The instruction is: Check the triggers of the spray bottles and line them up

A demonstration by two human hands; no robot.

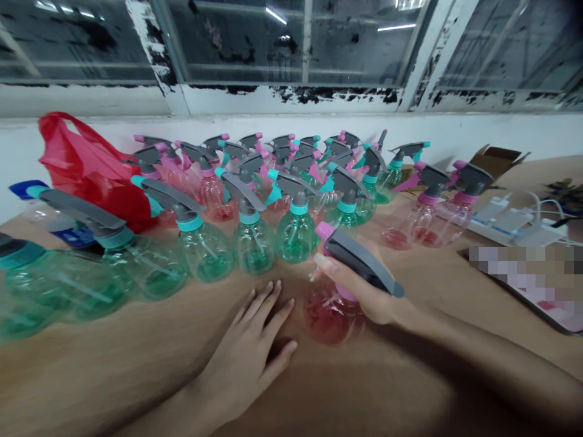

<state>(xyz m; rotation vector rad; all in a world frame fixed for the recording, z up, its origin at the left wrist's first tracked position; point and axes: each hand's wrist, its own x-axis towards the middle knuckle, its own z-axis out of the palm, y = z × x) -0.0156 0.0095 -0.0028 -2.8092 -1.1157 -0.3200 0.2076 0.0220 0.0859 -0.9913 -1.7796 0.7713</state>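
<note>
My right hand (368, 288) is wrapped round the neck of a pink spray bottle (328, 315) with a grey trigger head and a pink nozzle. The thumb lies along the side of its head, and the trigger is mostly hidden by the fingers. Reddish tint shows in the round clear body. To its left, my left hand (252, 340) lies flat on the wooden table (346, 394), fingers spread, holding nothing. Just beyond both hands stands a green spray bottle (295, 237) with a turquoise collar, in a row with several similar green ones.
Several pink and green spray bottles (212, 188) crowd the back by the wall. A red plastic bag (91, 164) sits at the back left. On the right are two pink bottles (407, 224), a white power strip (510, 221), a cardboard box (496, 158) and a flat, partly blurred device (523, 285).
</note>
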